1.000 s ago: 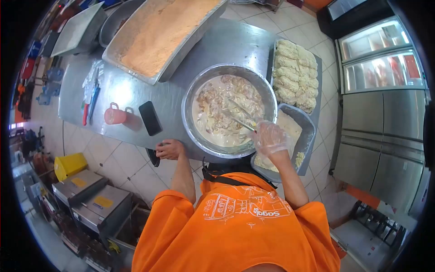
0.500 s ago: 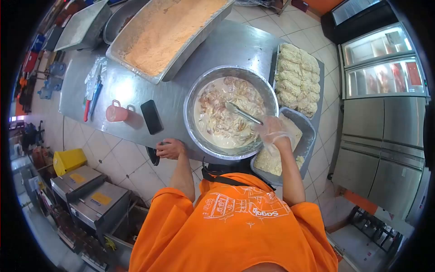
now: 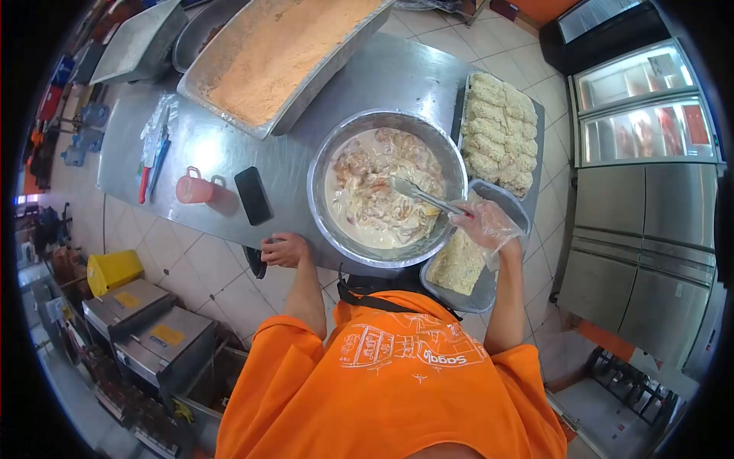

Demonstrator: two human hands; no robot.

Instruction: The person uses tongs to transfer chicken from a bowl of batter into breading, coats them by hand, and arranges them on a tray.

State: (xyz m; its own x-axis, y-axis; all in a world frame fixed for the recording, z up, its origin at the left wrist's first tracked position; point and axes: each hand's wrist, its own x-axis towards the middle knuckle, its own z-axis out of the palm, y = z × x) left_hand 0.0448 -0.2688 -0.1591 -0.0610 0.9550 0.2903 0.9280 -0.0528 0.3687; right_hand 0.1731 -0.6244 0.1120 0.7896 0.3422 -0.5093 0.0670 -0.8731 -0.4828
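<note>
My right hand (image 3: 493, 226), in a clear plastic glove, is closed round the handle of metal tongs (image 3: 428, 196). The tongs' head lies among pieces in creamy batter (image 3: 367, 222), inside a large round steel bowl (image 3: 323, 218). Beneath my right hand is a grey plastic tub (image 3: 514, 206) holding pale, crumbly coated food (image 3: 457, 264). At the table's near edge, my bare left hand (image 3: 286, 250) has its fingers curled beside a dark rounded object (image 3: 255, 262); what the fingers grip is partly hidden. A black phone (image 3: 253, 196) lies just beyond that hand.
Behind the bowl stands a deep metal tray (image 3: 283, 61) of orange powder. Rows of coated pieces (image 3: 498, 134) fill a tray at the right. A pink cup (image 3: 194, 187) and a red-handled knife (image 3: 145, 182) lie left on the steel table (image 3: 229, 149).
My right hand has moved right and slightly toward me with the tongs, whose head has shifted right in the batter. My left hand stays at the table edge.
</note>
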